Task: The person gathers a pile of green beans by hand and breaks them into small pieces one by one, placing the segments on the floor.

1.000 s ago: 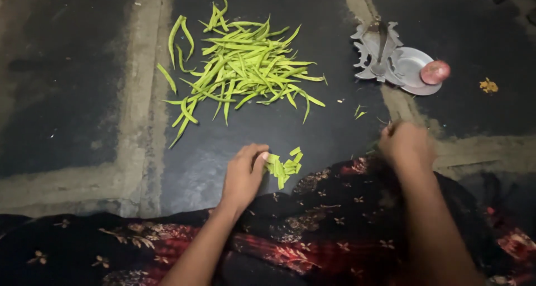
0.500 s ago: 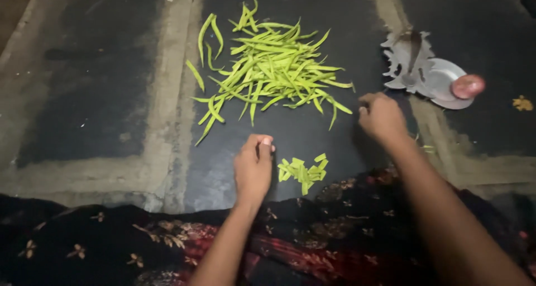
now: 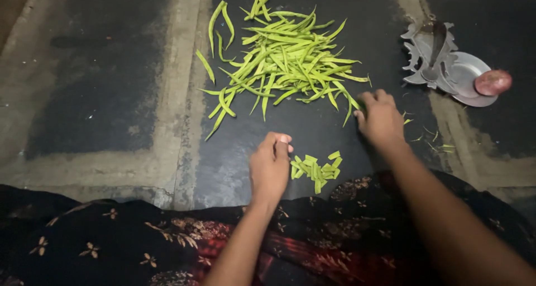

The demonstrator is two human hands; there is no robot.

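Note:
A loose pile of long green bean pods point(image 3: 282, 62) lies on the dark floor ahead of me. My right hand point(image 3: 381, 119) rests at the pile's lower right edge, fingers curled down over a pod there. My left hand point(image 3: 270, 167) hovers low over the floor with fingers bent and pinched together; nothing visible is in it. Just right of that hand sits a small heap of cut green bean pieces point(image 3: 316, 167).
A metal floor cutter with a curved blade point(image 3: 432, 54) stands at the upper right on a round steel plate point(image 3: 468, 74), with a reddish onion point(image 3: 493, 82) on the plate. Small green trimmings point(image 3: 435, 143) lie near it. Dark patterned cloth point(image 3: 167, 236) covers my lap.
My right hand has moved from near my lap up and left to the edge of the bean pile. The left hand has stayed beside the cut pieces.

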